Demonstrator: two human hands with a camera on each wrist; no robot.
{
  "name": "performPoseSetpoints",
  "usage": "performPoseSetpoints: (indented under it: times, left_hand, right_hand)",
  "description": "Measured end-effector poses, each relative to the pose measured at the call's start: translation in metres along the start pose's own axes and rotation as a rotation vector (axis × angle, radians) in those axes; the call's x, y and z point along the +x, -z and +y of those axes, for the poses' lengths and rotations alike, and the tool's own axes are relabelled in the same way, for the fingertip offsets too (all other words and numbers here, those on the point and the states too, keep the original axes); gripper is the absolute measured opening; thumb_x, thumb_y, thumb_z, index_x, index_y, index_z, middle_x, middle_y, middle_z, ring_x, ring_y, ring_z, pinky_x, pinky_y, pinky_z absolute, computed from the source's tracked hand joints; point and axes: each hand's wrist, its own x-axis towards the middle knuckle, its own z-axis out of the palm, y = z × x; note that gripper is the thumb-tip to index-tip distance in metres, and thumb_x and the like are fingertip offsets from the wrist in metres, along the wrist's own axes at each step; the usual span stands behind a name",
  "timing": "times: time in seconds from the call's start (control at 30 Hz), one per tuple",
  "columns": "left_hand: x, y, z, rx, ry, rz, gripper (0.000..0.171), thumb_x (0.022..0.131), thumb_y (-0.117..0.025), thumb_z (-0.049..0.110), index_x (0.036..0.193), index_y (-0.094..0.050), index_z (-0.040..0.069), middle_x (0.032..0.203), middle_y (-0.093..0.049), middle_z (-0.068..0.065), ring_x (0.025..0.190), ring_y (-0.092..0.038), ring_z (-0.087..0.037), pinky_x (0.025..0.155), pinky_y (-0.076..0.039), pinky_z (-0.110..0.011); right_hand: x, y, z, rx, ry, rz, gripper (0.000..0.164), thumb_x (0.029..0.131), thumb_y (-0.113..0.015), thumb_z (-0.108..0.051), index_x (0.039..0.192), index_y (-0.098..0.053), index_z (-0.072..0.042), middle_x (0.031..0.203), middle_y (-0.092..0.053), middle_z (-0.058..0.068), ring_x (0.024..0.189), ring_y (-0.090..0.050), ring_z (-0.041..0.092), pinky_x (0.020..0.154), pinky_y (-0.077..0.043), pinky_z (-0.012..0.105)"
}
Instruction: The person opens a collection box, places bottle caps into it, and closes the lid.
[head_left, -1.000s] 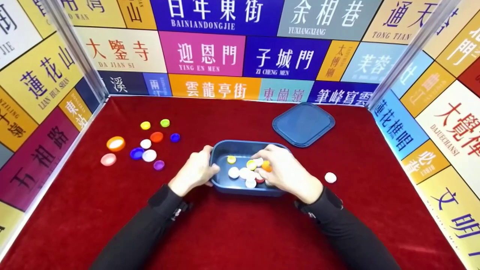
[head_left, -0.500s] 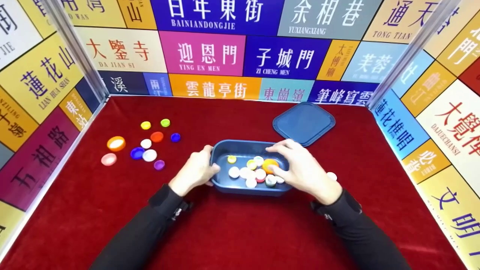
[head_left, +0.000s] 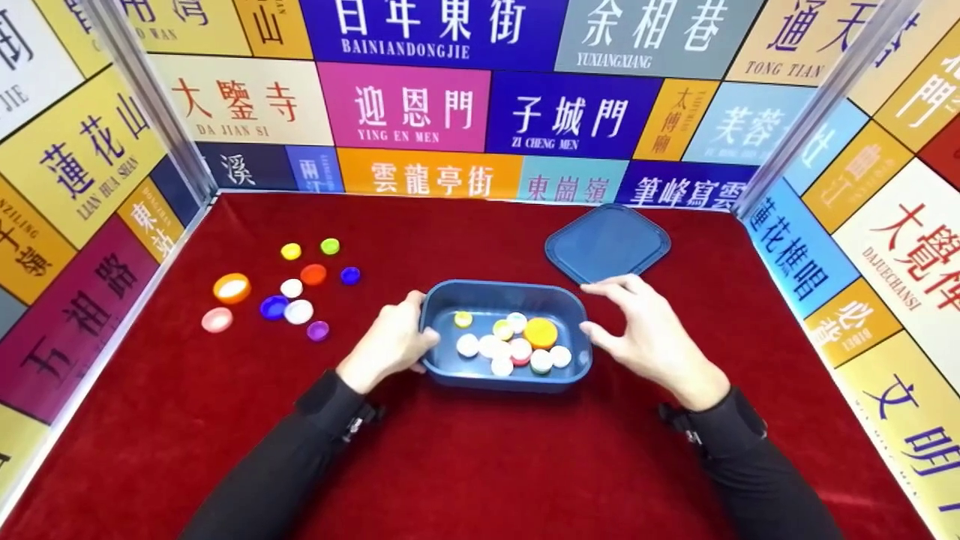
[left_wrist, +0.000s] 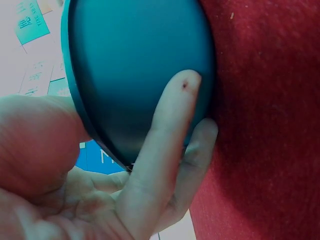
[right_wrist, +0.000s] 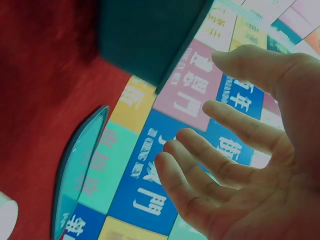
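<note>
A dark blue plastic box (head_left: 504,286) stands on the red cloth, with several bottle caps inside, among them a large orange cap (head_left: 540,333) and a yellow cap (head_left: 463,319). My left hand (head_left: 388,337) holds the box's left end, thumb over the rim. In the left wrist view its fingers (left_wrist: 167,120) lie along the outer wall (left_wrist: 135,65). Just beyond the box's right end is my right hand (head_left: 652,337), holding nothing, its thumb near the rim. The right wrist view shows its fingers (right_wrist: 185,185) spread and loosely bent.
The box's flat blue lid (head_left: 607,244) lies behind, to the right. Several loose caps lie on the left, including a red cap (head_left: 313,274), a purple cap (head_left: 318,331) and a pink cap (head_left: 217,319). A white cap (right_wrist: 7,217) shows in the right wrist view. Printed panels (head_left: 405,109) enclose the table.
My right hand has drawn out of the box to the right, uncovering the orange cap and the caps beside it. My left hand has stayed on the box's left end.
</note>
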Motion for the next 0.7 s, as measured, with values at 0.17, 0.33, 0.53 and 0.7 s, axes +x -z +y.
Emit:
performPoseSetpoints:
  times: [0.17, 0.33, 0.53, 0.7]
  left_hand:
    - [0.001, 0.000, -0.001, -0.003, 0.003, 0.006, 0.060, 0.104, -0.074, 0.005, 0.160, -0.053, 0.000, 0.140, -0.076, -0.031, 0.080, -0.087, -0.031, 0.061, -0.073, -0.040]
    - [0.001, -0.002, -0.002, 0.006, -0.010, 0.010, 0.059, 0.104, -0.074, 0.005, 0.159, -0.053, 0.000, 0.139, -0.076, -0.032, 0.077, -0.086, -0.029, 0.060, -0.072, -0.038]
    - [0.001, -0.001, -0.001, 0.019, -0.009, 0.005, 0.060, 0.104, -0.074, 0.006, 0.159, -0.053, 0.000, 0.139, -0.076, -0.031, 0.077, -0.086, -0.029, 0.060, -0.072, -0.038]
    - [0.000, -0.001, -0.002, 0.016, -0.006, 0.007, 0.060, 0.104, -0.075, 0.006, 0.160, -0.052, 0.001, 0.139, -0.076, -0.031, 0.078, -0.086, -0.028, 0.060, -0.072, -0.038]
  right_hand:
    - [-0.005, 0.005, 0.014, -0.017, -0.031, 0.011, 0.055, 0.100, -0.091, -0.019, 0.151, -0.075, -0.007, 0.141, -0.073, 0.022, 0.132, -0.071, 0.044, 0.117, -0.061, 0.065]
    - [-0.013, 0.011, 0.030, -0.044, -0.097, -0.009, 0.059, 0.100, -0.091, -0.020, 0.155, -0.073, -0.005, 0.144, -0.069, 0.028, 0.133, -0.066, 0.050, 0.118, -0.057, 0.070]
    - [-0.027, 0.013, 0.051, -0.064, -0.190, -0.076, 0.065, 0.101, -0.090, -0.023, 0.158, -0.068, -0.002, 0.147, -0.063, 0.032, 0.136, -0.060, 0.055, 0.117, -0.056, 0.073]
    - [-0.033, 0.014, 0.063, -0.076, -0.235, -0.118, 0.069, 0.101, -0.090, -0.024, 0.161, -0.065, -0.002, 0.151, -0.059, 0.034, 0.138, -0.058, 0.057, 0.117, -0.056, 0.075]
